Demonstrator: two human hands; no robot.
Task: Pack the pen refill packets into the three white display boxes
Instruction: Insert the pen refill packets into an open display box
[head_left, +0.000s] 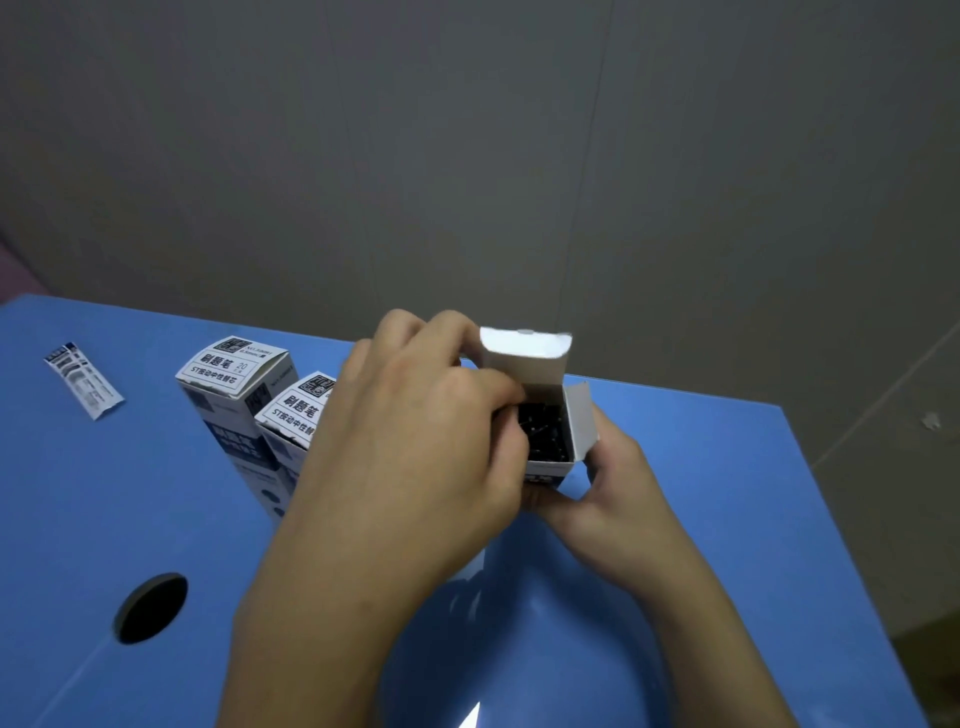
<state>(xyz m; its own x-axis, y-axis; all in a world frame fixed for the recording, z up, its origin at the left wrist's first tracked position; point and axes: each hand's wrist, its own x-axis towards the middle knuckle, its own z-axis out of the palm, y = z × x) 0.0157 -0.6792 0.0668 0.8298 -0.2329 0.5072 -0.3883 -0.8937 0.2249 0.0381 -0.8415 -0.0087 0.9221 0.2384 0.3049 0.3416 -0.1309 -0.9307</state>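
We hold the open display box (550, 415) upright near the middle of the blue table (727, 519), its lid flap standing up on the far side and one side flap splayed to our right. Our right hand (618, 493) grips its lower body from the right, thumb curled across the near face. Our left hand (415, 441) comes in over the left wall, fingers curled at the mouth; whether they pinch a flap or a packet we cannot tell, since the fingertips are hidden.

The box mouth sits just right of the left fingers, so that hand is the nearer one for any tucking. Inside we see dark refill ends packed close to the rim; the box looks full to us.

Two closed boxes (234, 374) stand touching each other left of our hands, toward the far edge. One loose refill packet (83, 379) lies flat near the far left corner, its long axis running diagonally, well apart from both hands. A round hole (150, 608) opens near the left edge.
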